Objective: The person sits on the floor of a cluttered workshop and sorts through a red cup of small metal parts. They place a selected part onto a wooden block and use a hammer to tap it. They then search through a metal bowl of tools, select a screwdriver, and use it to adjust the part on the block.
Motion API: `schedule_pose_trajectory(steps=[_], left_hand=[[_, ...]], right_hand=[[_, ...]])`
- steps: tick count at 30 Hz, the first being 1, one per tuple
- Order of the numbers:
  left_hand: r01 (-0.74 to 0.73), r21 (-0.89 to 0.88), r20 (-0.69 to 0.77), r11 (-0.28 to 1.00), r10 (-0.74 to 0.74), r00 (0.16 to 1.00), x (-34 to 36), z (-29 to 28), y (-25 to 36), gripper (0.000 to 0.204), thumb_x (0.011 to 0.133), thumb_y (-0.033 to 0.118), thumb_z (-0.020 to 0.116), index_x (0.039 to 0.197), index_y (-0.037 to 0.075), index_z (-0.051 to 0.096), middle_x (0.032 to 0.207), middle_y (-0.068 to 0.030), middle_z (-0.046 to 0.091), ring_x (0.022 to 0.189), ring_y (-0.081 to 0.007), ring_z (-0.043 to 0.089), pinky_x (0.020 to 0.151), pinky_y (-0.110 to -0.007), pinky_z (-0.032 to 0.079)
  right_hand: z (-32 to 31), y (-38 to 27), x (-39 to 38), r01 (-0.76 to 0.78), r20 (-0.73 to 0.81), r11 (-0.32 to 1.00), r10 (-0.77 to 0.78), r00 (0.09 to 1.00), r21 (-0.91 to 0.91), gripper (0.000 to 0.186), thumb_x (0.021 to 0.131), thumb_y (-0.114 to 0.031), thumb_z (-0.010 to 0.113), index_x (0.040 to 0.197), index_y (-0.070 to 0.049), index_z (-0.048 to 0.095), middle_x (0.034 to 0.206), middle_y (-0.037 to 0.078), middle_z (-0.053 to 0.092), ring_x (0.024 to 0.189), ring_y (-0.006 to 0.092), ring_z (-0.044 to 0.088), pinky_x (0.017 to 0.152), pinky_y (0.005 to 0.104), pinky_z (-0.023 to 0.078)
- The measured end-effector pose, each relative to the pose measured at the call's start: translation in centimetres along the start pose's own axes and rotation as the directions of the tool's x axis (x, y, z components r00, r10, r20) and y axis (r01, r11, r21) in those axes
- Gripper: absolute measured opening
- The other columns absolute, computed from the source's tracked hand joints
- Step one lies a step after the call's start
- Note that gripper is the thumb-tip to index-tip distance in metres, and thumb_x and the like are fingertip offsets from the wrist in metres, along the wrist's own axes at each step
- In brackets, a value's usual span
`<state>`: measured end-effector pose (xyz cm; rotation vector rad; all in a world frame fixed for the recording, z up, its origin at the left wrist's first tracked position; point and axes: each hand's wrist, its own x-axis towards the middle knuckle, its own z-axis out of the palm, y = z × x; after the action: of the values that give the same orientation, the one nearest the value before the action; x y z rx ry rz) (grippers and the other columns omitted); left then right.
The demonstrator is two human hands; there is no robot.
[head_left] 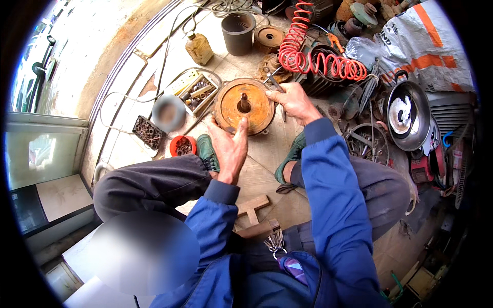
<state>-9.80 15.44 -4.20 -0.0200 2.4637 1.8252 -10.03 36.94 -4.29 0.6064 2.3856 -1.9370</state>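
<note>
A round rusty metal plate point(232, 102) with an upright dark shaft at its centre is in front of me, between my feet. My left hand point(227, 146) holds its near edge, thumb up on the rim, fingers partly hidden. At the plate's right edge my right hand point(294, 102) is closed on a slim grey metal tool point(273, 82), whose exact kind I cannot make out, with the thumb near the rim. Just left of the plate are a tray of tools point(199, 91), a grey ring point(169, 115), a box of bolts point(147, 132) and an orange container of small parts point(182, 147).
A dark cylinder point(238, 38), a jug point(199, 49) and a coiled red hose point(308, 61) lie beyond the plate. At right are a black pan point(415, 113), a white sack point(421, 46) and piled metal parts. A wooden piece point(252, 210) lies between my legs.
</note>
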Motion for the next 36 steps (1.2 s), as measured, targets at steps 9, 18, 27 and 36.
schedule_pose_trajectory(steps=[9, 18, 27, 36], left_hand=[[-0.004, -0.052, 0.152, 0.999, 0.012, 0.988, 7.4, -2.8, -1.1, 0.072, 0.094, 0.05, 0.067, 0.13, -0.011, 0.053, 0.124, -0.0259, 0.063, 0.115, -0.0286, 0.061, 0.099, -0.036, 0.047], [0.002, -0.037, 0.609, 0.999, 0.021, 0.793, 11.2, -2.0, -1.8, 0.048, 0.104, 0.04, 0.057, 0.131, 0.001, 0.058, 0.113, -0.0045, 0.067, 0.1, -0.0113, 0.061, 0.089, -0.027, 0.05], [0.26, -0.107, 0.815, 0.96, -0.065, 0.576, 11.6, -4.9, -0.6, 0.067, 0.1, 0.053, 0.056, 0.145, 0.003, 0.048, 0.136, -0.0075, 0.059, 0.12, -0.0167, 0.057, 0.102, -0.033, 0.046], [0.443, -0.166, 0.782, 0.881, -0.156, 0.604, 12.4, -5.6, -3.7, 0.067, 0.092, 0.055, 0.068, 0.136, 0.008, 0.055, 0.134, -0.004, 0.057, 0.126, -0.0177, 0.051, 0.101, -0.039, 0.044]], right_hand=[[-3.0, 2.8, -5.5, -0.108, -0.194, 0.986, 0.081, 0.978, -0.128, 0.042, 0.094, -0.035, 0.06, 0.079, 0.004, 0.068, 0.061, 0.012, 0.059, 0.056, 0.0182, 0.054, 0.059, 0.0408, 0.046], [1.0, 1.8, -10.6, -0.277, 0.478, 0.925, 0.372, 0.796, -0.259, 0.036, 0.097, -0.032, 0.061, 0.087, 0.002, 0.07, 0.069, 0.006, 0.064, 0.057, 0.0124, 0.052, 0.053, 0.0316, 0.043], [7.3, 1.1, -10.0, -0.423, 0.323, 0.896, 0.364, 0.874, 0.135, 0.028, 0.1, -0.019, 0.056, 0.09, 0.005, 0.066, 0.062, 0.003, 0.056, 0.049, 0.01, 0.048, 0.044, 0.0273, 0.038], [8.4, -0.4, -10.1, -0.481, 0.212, 0.867, 0.45, 0.867, 0.128, 0.028, 0.1, -0.023, 0.061, 0.089, 0.002, 0.066, 0.064, 0.002, 0.056, 0.047, 0.0075, 0.048, 0.041, 0.0242, 0.034]])
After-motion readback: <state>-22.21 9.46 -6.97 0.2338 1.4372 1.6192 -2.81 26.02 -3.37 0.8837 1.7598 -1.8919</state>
